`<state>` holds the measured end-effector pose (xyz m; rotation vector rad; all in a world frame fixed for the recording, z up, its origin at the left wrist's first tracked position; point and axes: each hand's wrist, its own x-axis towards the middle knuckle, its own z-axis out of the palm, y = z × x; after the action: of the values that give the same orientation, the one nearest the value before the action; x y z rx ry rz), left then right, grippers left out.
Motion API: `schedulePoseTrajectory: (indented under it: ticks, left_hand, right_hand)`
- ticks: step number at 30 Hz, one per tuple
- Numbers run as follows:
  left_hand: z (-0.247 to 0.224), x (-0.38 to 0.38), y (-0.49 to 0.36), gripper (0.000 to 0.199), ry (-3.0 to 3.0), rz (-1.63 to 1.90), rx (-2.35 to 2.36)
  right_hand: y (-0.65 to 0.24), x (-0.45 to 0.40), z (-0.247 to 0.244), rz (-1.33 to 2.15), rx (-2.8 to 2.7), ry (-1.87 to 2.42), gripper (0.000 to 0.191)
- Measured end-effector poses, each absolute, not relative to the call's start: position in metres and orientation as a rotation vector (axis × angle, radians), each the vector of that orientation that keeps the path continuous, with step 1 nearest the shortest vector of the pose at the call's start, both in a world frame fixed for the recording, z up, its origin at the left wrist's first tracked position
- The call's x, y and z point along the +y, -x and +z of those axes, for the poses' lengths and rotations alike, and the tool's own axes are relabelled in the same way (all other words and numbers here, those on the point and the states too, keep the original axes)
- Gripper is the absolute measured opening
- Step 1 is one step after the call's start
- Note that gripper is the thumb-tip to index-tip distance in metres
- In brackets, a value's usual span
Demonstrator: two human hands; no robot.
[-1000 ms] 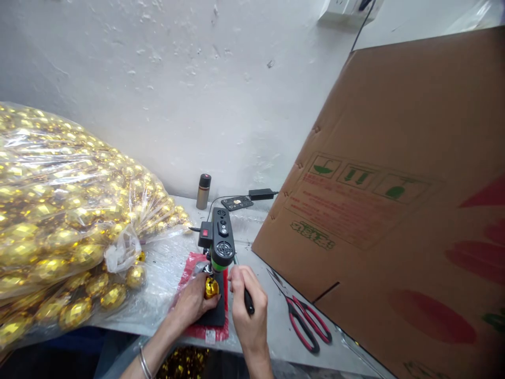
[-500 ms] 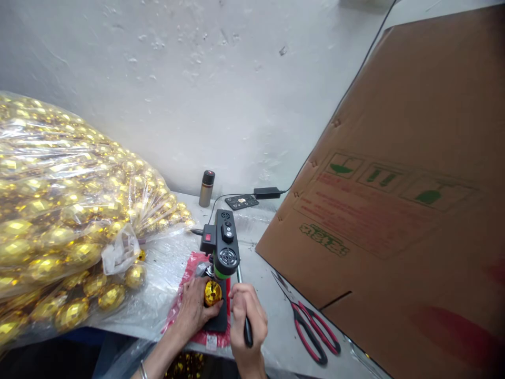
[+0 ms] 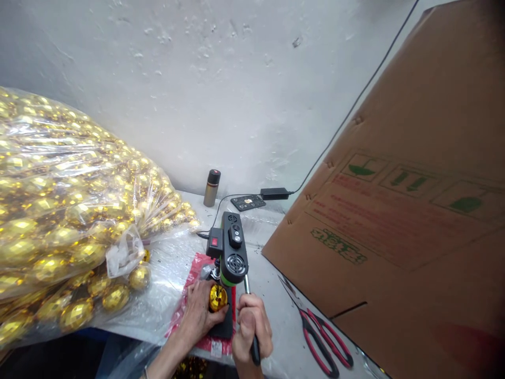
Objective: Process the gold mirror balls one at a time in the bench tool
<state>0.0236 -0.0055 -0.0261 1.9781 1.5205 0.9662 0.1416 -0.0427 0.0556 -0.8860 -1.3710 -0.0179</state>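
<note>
A small black drill press (image 3: 235,252) with a green band stands on a dark base over a red plastic sheet (image 3: 197,268). Under its head, my left hand (image 3: 199,310) grips a shiny gold faceted ball (image 3: 218,298), thumb on the near side and fingers on the far side. The ball rests at the base, just below the drill's tip. To the right, my right hand (image 3: 252,329) is wrapped round the black grip of the press's lever (image 3: 255,351), whose metal rod runs up to the machine.
A big clear bag of gold balls (image 3: 79,200) fills the left. Red-handled scissors (image 3: 325,337) lie right of my right hand, beside a large cardboard box (image 3: 379,221). Behind the press are a small bottle (image 3: 212,188), a dark phone-like item (image 3: 248,202) and a black power adapter (image 3: 275,193).
The whole view has shifted slightly, so things appear a little further right. Both hands keep their holds on the ball and the lever.
</note>
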Motion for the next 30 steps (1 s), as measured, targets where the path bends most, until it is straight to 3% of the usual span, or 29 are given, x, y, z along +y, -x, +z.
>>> schedulePoseTrajectory:
  ticks: [30]
  left_hand:
    - [-0.0261, -0.0041, -0.0223, 0.040, -1.942, 0.972, 1.523]
  right_hand:
    - [-0.1412, -0.0398, 0.0575, -0.053, -1.401, 0.873, 0.028]
